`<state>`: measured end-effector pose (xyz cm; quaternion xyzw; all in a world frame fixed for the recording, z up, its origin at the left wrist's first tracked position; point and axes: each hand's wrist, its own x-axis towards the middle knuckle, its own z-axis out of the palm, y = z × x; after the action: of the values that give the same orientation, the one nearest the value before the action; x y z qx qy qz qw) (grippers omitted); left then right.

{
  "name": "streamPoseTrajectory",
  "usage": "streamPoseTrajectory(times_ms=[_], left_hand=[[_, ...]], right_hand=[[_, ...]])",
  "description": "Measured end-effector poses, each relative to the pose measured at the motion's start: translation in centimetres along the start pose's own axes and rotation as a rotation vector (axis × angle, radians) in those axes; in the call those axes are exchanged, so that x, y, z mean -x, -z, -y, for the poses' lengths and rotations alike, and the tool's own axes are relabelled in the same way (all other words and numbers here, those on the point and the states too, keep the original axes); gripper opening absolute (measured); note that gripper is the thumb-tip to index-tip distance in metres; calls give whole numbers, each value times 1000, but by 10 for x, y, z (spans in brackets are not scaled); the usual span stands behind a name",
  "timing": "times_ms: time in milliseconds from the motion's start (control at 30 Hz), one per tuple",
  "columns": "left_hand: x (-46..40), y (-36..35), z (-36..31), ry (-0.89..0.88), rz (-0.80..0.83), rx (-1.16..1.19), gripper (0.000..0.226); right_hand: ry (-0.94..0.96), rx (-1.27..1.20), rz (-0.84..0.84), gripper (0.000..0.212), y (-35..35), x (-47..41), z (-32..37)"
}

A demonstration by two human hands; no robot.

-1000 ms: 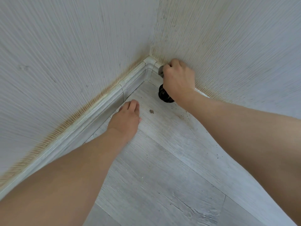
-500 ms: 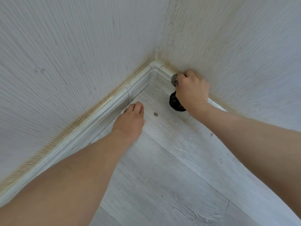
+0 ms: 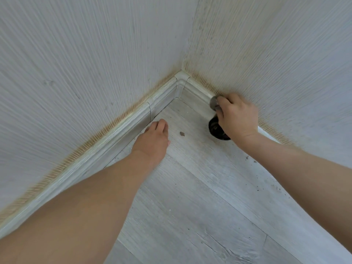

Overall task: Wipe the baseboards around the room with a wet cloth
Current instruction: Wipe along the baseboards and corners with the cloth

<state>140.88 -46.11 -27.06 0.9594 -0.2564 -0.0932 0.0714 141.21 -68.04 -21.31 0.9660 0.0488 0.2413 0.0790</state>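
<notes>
A pale grey baseboard point(image 3: 122, 128) runs along the left wall to a corner piece point(image 3: 181, 80), and a second stretch point(image 3: 198, 90) continues along the right wall. My right hand point(image 3: 238, 117) grips a small grey cloth point(image 3: 214, 102) and presses it against the right baseboard, a short way from the corner. Most of the cloth is hidden inside my fist. My left hand point(image 3: 154, 140) rests flat on the floor near the left baseboard, fingers straight, holding nothing.
A round black object point(image 3: 217, 129) sits on the floor below my right hand, partly hidden by it. A small dark crumb point(image 3: 182, 133) lies on the grey wood-look floor point(image 3: 200, 197). Yellowish stains line both textured walls just above the baseboards.
My right hand with the cloth has slid along the right baseboard, away from the corner. My left hand has stayed planted on the floor.
</notes>
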Motion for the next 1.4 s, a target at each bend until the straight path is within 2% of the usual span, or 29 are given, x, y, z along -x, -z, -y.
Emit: streamPoseTrajectory(times_ms=[133,267,433,600,667,733,867,1167,1267,1400], left_hand=[[0,-1,0,0,0,-14,55],[0,-2,-1,0,-3,-40,55],[-1,0,-5,15,27,-40,55],[-1,8,-24,115,32,-28,64],[0,9,-33,68,-45,-26,58],[-1,9,-44,-50,-91,-8,49],[-3,-1,-59,-262,-16,45,51],[1,-19,-53,-275,-63,121,51],[1,-21,-53,-271,-51,123,51],[0,-19,-51,-275,-35,139,52]], right_hand=[[-67,-32,41,22,5,-13,8],[0,-24,64,32,8,-26,18],[1,-13,54,27,2,-16,12],[-25,-50,-14,18,2,7,-6],[-30,-52,-27,13,2,14,-13],[-42,-47,-26,12,2,16,-16],[-66,-12,-12,15,5,14,-13],[-85,-63,89,15,2,-30,25],[-46,-30,-17,23,-3,-13,16],[-35,-27,-92,10,3,32,-18]])
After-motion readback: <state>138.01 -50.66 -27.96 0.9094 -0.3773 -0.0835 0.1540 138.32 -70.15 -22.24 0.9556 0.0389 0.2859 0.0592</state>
